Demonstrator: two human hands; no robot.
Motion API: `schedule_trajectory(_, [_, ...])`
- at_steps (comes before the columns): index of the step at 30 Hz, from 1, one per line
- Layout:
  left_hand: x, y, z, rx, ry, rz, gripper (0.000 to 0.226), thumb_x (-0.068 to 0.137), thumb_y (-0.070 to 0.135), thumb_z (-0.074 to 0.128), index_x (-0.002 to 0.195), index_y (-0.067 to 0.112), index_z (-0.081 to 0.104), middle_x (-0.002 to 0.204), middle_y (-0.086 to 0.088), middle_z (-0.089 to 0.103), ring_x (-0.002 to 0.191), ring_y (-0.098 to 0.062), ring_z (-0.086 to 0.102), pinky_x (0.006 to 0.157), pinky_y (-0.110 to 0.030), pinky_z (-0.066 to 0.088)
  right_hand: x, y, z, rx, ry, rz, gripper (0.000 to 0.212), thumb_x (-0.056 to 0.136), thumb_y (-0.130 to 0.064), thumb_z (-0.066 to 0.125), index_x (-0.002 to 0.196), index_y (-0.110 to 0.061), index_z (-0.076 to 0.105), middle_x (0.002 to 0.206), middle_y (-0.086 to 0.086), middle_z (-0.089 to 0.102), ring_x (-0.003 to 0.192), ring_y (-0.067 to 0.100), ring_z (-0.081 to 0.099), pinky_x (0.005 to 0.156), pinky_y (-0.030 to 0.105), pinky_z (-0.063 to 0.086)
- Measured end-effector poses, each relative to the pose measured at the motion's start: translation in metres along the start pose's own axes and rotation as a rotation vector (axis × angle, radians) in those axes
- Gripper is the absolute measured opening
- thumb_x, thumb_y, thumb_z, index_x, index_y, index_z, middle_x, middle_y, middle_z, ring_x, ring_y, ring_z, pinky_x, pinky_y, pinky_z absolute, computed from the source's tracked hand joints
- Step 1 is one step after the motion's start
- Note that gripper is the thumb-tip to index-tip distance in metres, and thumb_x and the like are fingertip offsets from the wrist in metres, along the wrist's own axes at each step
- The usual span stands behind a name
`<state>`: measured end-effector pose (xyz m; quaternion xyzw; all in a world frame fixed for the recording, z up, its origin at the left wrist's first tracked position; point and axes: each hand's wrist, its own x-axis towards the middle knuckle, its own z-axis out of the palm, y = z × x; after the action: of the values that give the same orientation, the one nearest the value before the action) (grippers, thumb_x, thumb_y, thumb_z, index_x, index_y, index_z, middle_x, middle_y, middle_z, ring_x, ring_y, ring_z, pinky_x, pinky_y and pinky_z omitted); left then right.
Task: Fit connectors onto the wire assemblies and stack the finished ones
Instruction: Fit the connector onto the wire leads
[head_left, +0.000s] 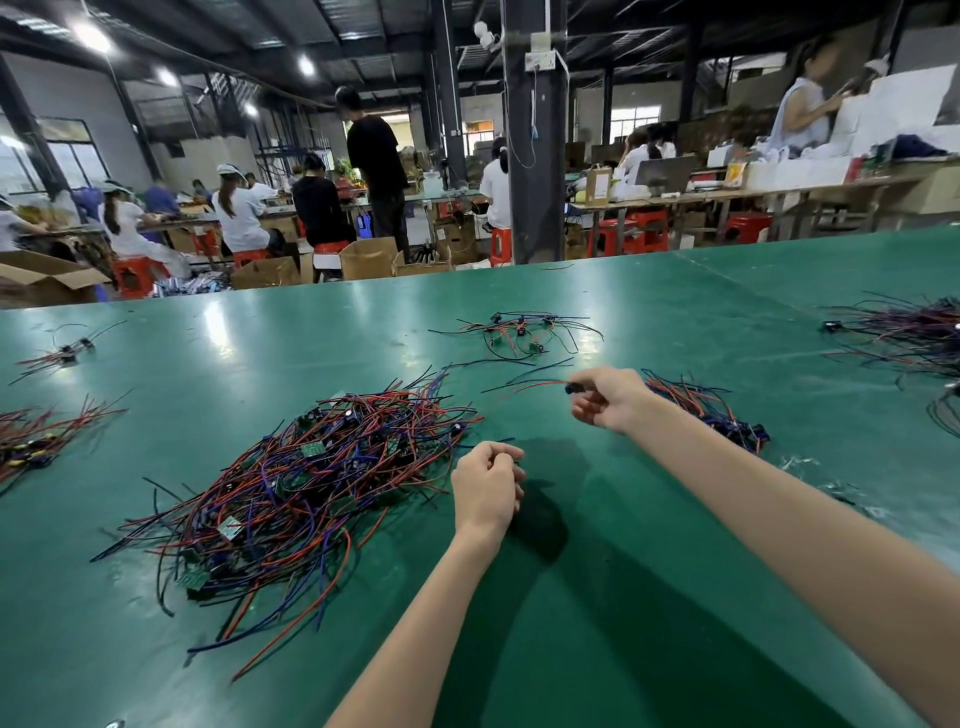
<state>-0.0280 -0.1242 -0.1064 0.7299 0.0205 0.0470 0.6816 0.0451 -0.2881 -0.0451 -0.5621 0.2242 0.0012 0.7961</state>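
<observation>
The wire assembly (540, 383) is up off the table, dangling from the right hand (610, 397), which pinches it at the black connector (573, 387). Thin red and dark leads trail out to the left, sagging freely. This looks like a featherweight piece: limp insulated wire with no stiffness of its own, so the leads will flop and snag on anything nearby. The hard little connector body is probably the only firm place to take hold, and that is where the fingers have it. Gripping by the wires alone would likely let it swing and tug at the joints.

Lower and nearer the body, the left hand (488, 483) hovers over the green table (623, 571) with its fingers curled in. Whether it holds a small part cannot be told from here.

Just left of that hand sprawls the big heap (311, 483) of red, blue and black wires with small green boards tangled through it. Pulling one free will likely drag its neighbours along. Behind the right wrist lies a tidier bundle (711, 410), seemingly the finished stack. Farther back sits a small cluster (519, 332) of assemblies, well apart from both hands.
</observation>
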Motion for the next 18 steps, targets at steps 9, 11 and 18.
schedule_trajectory(9, [0.005, -0.002, 0.002, 0.055, -0.005, 0.026, 0.03, 0.086, 0.0, 0.043, 0.07, 0.016, 0.063, 0.053, 0.001, 0.057, 0.037, -0.01, 0.044, 0.04, -0.021, 0.035, 0.011, -0.01, 0.048, -0.586, -0.301, -0.197, 0.066, 0.089, -0.037, 0.064, 0.141, -0.006, 0.037, 0.149, 0.016, 0.036, 0.13, 0.029, 0.042, 0.108, 0.04, 0.035])
schedule_trajectory(11, [0.006, -0.002, 0.003, 0.066, -0.003, 0.039, 0.03, 0.084, -0.001, 0.044, 0.068, 0.017, 0.063, 0.05, 0.003, 0.058, 0.036, -0.011, 0.044, 0.041, -0.022, 0.035, 0.011, 0.004, 0.064, -0.843, -0.287, -0.371, 0.038, 0.089, -0.015, 0.064, 0.124, -0.001, 0.057, 0.129, 0.017, 0.058, 0.107, 0.023, 0.055, 0.09, 0.035, 0.045])
schedule_trajectory(18, [0.003, -0.004, 0.002, -0.016, -0.028, 0.007, 0.027, 0.081, -0.001, 0.041, 0.069, 0.012, 0.062, 0.051, 0.0, 0.056, 0.038, -0.013, 0.043, 0.041, -0.021, 0.032, 0.0, 0.038, 0.105, -1.466, -0.47, -0.639, 0.044, 0.091, 0.006, 0.039, 0.125, -0.008, 0.062, 0.129, 0.01, 0.061, 0.121, 0.023, 0.054, 0.097, 0.024, 0.039])
